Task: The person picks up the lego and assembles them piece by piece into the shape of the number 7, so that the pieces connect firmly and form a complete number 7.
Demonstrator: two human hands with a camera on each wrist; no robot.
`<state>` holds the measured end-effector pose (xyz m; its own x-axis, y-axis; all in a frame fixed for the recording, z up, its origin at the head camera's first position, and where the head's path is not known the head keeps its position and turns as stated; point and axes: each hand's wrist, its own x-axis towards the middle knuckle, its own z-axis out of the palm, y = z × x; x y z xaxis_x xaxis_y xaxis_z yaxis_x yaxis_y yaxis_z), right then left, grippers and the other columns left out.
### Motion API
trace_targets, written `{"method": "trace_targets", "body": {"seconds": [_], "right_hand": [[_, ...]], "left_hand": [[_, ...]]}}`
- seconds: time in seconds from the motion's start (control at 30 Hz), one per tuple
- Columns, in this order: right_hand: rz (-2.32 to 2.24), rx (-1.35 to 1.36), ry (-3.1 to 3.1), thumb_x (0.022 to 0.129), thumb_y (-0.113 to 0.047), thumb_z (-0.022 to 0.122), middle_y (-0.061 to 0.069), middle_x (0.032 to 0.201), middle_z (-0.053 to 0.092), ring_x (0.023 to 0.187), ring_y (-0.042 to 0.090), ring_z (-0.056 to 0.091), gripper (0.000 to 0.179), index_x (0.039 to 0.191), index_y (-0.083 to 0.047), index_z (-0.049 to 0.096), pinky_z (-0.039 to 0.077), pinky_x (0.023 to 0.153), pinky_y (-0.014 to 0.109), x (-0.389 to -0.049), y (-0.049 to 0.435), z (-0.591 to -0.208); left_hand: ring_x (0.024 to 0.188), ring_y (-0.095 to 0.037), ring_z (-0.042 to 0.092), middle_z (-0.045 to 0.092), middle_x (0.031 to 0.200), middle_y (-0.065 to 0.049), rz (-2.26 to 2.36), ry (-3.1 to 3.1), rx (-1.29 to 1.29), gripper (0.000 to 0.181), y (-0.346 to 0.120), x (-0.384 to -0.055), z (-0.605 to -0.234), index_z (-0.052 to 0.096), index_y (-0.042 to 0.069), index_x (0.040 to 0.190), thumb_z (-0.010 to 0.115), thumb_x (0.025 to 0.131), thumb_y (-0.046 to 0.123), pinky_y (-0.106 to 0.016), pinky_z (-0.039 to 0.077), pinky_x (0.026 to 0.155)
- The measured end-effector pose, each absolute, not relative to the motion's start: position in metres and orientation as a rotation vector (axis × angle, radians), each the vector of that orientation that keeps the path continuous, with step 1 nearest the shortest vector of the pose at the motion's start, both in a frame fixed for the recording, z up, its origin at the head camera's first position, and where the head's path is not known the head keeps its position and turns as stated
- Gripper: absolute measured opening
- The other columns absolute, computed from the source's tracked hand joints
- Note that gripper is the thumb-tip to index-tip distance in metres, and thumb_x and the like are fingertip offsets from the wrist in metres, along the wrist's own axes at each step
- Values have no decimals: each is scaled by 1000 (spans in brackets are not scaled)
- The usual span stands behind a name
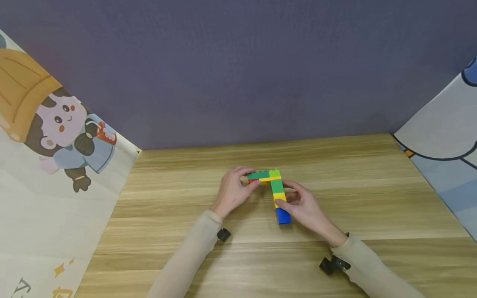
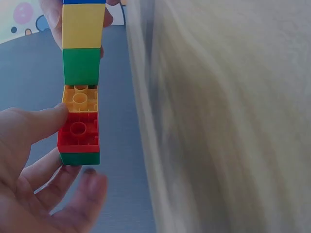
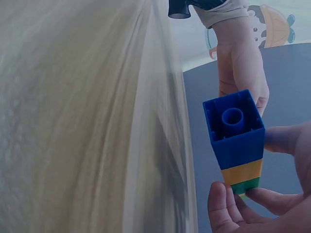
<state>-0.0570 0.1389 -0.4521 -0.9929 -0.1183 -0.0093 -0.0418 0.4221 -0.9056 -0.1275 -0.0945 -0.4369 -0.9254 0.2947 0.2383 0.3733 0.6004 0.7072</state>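
Several toy building bricks are joined in an L shape, held up off the table between both hands. My left hand pinches the end of the short arm, where a dark green brick sits against a red brick and a yellow one. The thumb presses on the red and yellow bricks' side. At the corner is a lime brick. My right hand grips the long arm, made of a green brick, a yellow brick and a blue brick whose hollow underside shows.
Beneath the hands lies a wood-grain table. A dark blue-grey panel rises behind its far edge. Cartoon-printed sheets flank it at left and right. Black wrist devices sit at both sleeves.
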Motion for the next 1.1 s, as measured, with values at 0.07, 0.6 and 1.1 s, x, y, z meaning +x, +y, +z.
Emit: {"method": "trace_targets", "body": {"seconds": [0.07, 0.6, 1.1], "right_hand": [[-1635, -146, 2574, 96, -21, 81, 21, 147, 61, 108, 29, 71, 65, 152, -4, 53, 60, 81, 26, -59, 138, -454], [-1608, -117, 2523, 96, -21, 80, 26, 132, 70, 119, 39, 70, 70, 154, 3, 49, 62, 95, 47, -78, 139, -465], [-1599, -101, 2504, 96, -20, 80, 27, 138, 67, 121, 38, 70, 72, 155, 4, 47, 62, 96, 44, -90, 142, -476]], "left_hand": [[114, -25, 72, 76, 128, -8, -1229, -2729, -579, 39, -95, -131, -440, 78, 8, 125, 85, 93, 28, -38, 61, 85], [101, -23, 69, 75, 124, -10, -1203, -2813, -543, 39, -86, -151, -454, 76, 8, 129, 84, 94, 25, -36, 59, 87], [112, -32, 71, 76, 121, -15, -1176, -2813, -531, 38, -81, -159, -462, 77, 5, 126, 84, 93, 23, -48, 55, 100]]}}
